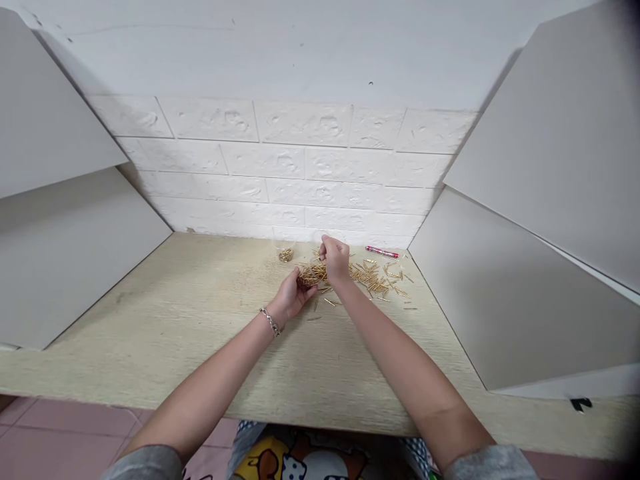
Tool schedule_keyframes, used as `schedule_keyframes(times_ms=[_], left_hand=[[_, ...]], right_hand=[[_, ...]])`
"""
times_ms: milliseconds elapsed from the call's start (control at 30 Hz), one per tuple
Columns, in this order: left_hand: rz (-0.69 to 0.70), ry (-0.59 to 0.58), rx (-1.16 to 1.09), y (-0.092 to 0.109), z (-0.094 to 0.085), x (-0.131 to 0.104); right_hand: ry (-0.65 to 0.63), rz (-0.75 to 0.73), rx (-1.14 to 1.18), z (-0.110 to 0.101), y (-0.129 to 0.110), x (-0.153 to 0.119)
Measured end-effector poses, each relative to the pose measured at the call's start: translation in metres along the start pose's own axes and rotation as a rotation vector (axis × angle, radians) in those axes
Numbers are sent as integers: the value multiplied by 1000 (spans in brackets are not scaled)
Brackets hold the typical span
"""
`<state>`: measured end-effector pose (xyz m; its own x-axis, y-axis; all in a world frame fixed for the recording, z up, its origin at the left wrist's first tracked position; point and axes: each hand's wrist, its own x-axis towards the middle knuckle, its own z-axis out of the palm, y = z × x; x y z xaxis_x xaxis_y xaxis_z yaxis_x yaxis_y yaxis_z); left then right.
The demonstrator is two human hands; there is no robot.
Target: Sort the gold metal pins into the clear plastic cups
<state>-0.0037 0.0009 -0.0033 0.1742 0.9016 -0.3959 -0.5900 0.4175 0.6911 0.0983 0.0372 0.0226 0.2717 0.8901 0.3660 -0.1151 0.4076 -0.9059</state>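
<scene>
- My left hand (294, 293) cups a heap of gold pins (311, 274).
- My right hand (335, 257), just beyond it, pinches something small; what, I cannot tell.
- Loose pins (377, 277) lie scattered right of both hands, nearer the right, long axes mixed.
- A small clear cup (285, 253) stands far-left; a red pen (381, 252) far-right on the table (200, 320).

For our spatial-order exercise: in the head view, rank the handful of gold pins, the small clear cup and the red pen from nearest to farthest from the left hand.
1. Handful of gold pins: cupped in the left hand.
2. Small clear cup: just beyond, towards the wall.
3. Red pen: far right, by the wall.
</scene>
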Motion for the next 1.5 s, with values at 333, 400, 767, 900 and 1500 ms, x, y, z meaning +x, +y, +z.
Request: schedule_keyframes(times_ms=[333,400,767,900,1500], left_hand=[[0,-3,-19,-1,-2,2],[-1,-2,-26,-1,-2,3],[10,-3,-40,2,-4,5],[3,0,-48,3,-3,4],[98,-100,-179,7,-9,12]], right_hand=[[-8,-45,-91,0,-3,-4],[-8,-64,-139,1,-4,-6],[-35,-154,-271,0,-1,-10],[-71,-190,-271,0,1,-9],[-481,-831,-949,1,9,-25]])
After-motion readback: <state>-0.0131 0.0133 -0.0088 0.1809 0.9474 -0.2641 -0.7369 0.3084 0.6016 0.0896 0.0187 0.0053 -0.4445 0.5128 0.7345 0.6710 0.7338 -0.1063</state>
